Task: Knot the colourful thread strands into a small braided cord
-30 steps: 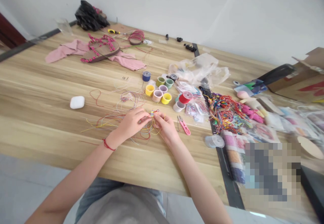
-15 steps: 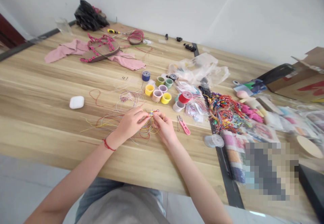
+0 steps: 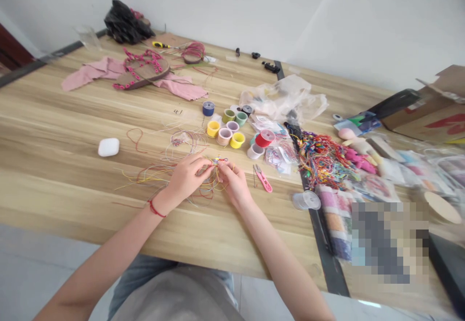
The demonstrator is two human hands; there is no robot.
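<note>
My left hand (image 3: pixel 188 174) is closed in a pinch on the left end of a small multicoloured braided cord (image 3: pixel 217 160), above the middle of the table. My right hand (image 3: pixel 234 180) pinches the cord from the other side, with a yellow strand by its fingers. A short looped end of the cord sticks out above the right fingertips. Loose red, yellow and grey threads (image 3: pixel 145 174) spread out under and to the left of my hands. Pink thread snips (image 3: pixel 263 178) lie right of my right hand. Part of the cord is hidden by my fingers.
Several thread spools, among them a yellow spool (image 3: pixel 238 140) and a red spool (image 3: pixel 265 138), stand beyond my hands. A white case (image 3: pixel 108 147) lies left. A heap of colourful cords (image 3: pixel 323 159) lies right. A sandal (image 3: pixel 145 71) rests on pink cloth at the back.
My fingers have shifted slightly on the braided cord, and its outer end looks turned a little. The whole view has moved slightly. Both hands keep their pinch.
</note>
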